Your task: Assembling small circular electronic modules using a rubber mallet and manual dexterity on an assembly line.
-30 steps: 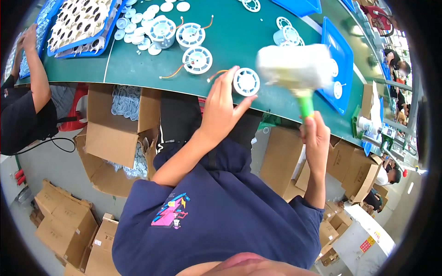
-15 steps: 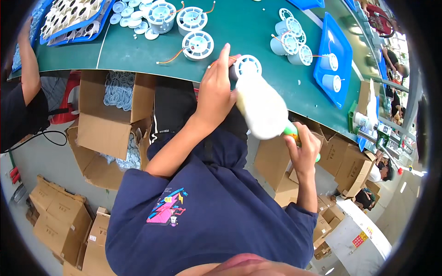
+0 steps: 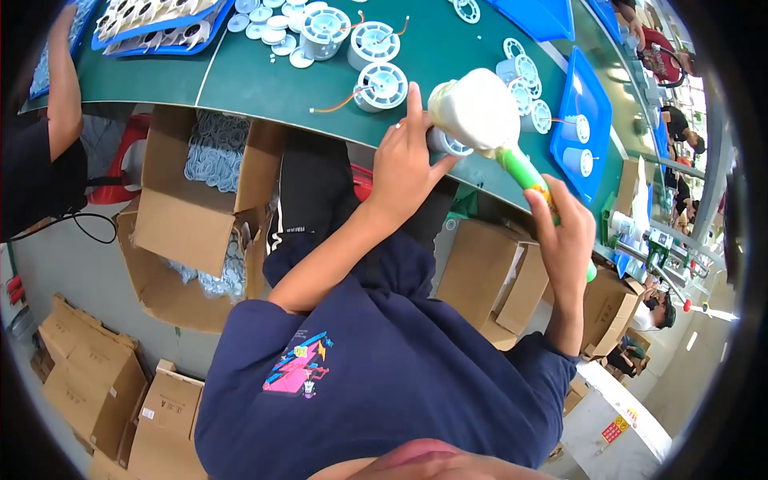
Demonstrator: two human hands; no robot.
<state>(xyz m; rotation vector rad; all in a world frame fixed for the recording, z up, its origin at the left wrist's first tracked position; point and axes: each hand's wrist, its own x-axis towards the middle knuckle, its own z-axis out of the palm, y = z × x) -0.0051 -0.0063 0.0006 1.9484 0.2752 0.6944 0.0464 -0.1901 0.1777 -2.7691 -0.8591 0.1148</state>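
Observation:
My right hand (image 3: 570,232) is closed round the green handle of a mallet (image 3: 476,108) with a big white head. That head hangs over a white round plastic housing (image 3: 453,146) at the table's near edge and hides most of it. My left hand (image 3: 404,168) steadies the housing from its left and near side, index finger stretched forward, thumb along the near side. Whether the mallet touches the housing, I cannot tell. Just left of it stands a similar slotted housing (image 3: 382,86) with a wire lead, with two more behind, (image 3: 373,43) among them.
White discs (image 3: 274,37) lie loose at the back left, beside stacked blue trays (image 3: 160,40) of white parts. More housings stand at the right, some in a blue tray (image 3: 571,96). Open cardboard boxes (image 3: 188,228) sit below the table. A co-worker's arm (image 3: 64,96) is at the far left.
The mallet has swung forward and rightward, its head moving from the housing's near side to above it. My right hand has risen to the right. The whole view has shifted slightly.

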